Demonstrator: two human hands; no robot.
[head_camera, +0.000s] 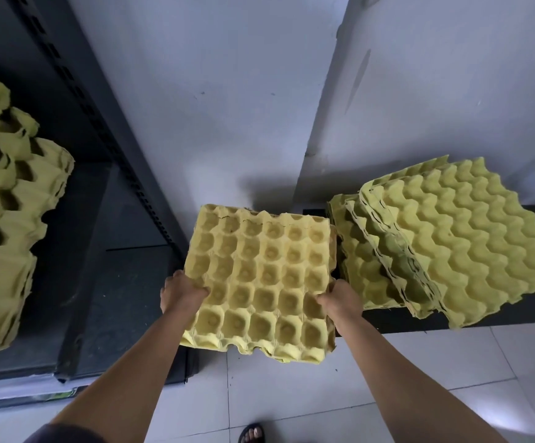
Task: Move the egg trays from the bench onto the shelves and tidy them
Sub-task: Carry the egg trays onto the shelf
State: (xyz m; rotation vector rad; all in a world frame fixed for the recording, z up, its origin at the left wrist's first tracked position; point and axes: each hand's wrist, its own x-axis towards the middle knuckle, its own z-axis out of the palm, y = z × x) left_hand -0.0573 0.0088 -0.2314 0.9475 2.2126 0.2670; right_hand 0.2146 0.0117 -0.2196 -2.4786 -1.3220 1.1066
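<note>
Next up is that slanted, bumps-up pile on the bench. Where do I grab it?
Probably by its two opposite side edges, coming from the front: the upturned pile seems to overhang the bench toward you, so there is room to get under it. The bumpy top offers no firm hold.

Both my arms reach forward and down, forearms bare and angled slightly inward. Left hand [181, 290] grips the left edge of the stack of egg trays [259, 276], back of the hand up, a digit hooked over the rim onto the top face. Right hand [339, 298] grips the right edge the same way, mirrored. Hands level, well apart. Dark sleeve [64, 431] on my left upper arm. Sandalled foot [251, 433] between the arms, toes forward.
</note>
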